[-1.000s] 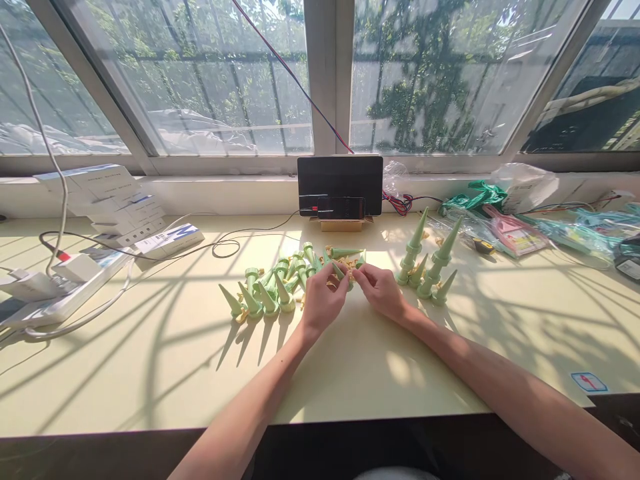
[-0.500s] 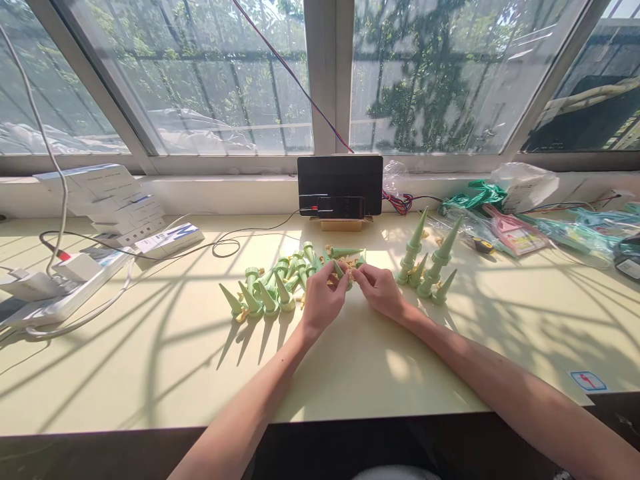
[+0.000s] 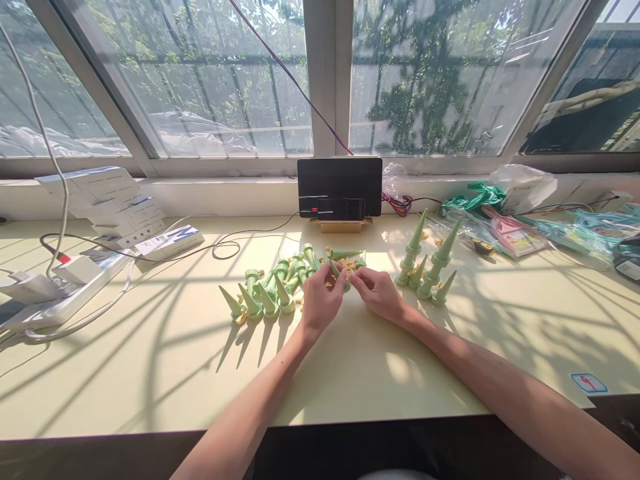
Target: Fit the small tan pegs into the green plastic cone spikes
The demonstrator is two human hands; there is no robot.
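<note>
Between the fingertips of both hands, a green spike [image 3: 338, 274] is being held just above the table [image 3: 150, 373], its point angling up and away from the person. The left hand [image 3: 320, 303] is curling its fingers [image 3: 325, 280] closed around the lower part of this spike. The right hand [image 3: 380, 293] is pinching with its fingertips [image 3: 356, 279] at the same spot; whether these are touching the spike or a small yellow piece cannot be told, as the contact point is too small to make out.

Just beyond the fingers, a heap of green spikes [image 3: 295, 267] is lying mixed with small yellow parts [image 3: 347, 265]. To the left of the left hand, a row of spikes [image 3: 257, 300] is standing with points up, casting long shadows toward the person. To the right of the right hand, a cluster of taller spikes [image 3: 427, 260] is standing upright, near but apart from the knuckles.

Farther out, behind the heap, a phone [image 3: 341, 209] is leaning against a dark tablet [image 3: 340, 177] at the window sill. Well to the left, a power strip [image 3: 60, 293] and cables are lying beside stacked papers [image 3: 107, 197]. Well to the right, plastic bags [image 3: 515, 233] are lying along the table's far edge.
</note>
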